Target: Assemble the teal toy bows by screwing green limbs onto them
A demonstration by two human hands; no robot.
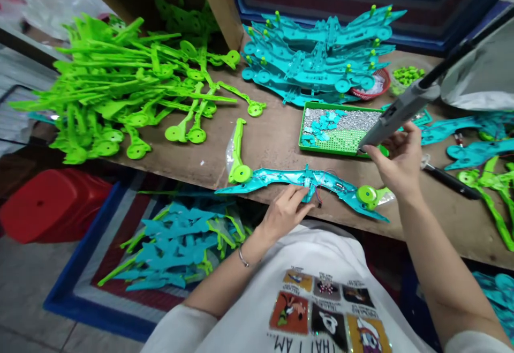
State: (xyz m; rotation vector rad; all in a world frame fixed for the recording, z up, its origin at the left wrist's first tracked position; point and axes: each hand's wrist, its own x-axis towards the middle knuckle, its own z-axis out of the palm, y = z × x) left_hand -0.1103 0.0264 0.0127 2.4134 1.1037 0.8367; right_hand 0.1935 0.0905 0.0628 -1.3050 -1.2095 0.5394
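My left hand [283, 211], loosely spread on the blue bow [265, 177], should steady it; beyond its right end, my right hand [401, 168] clasps, seemingly, a grey driver [395, 111].

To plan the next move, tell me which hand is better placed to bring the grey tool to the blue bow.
Right, I'd judge: the right hand is at the grey tool, while the left hand is on the blue bow, farther from it.
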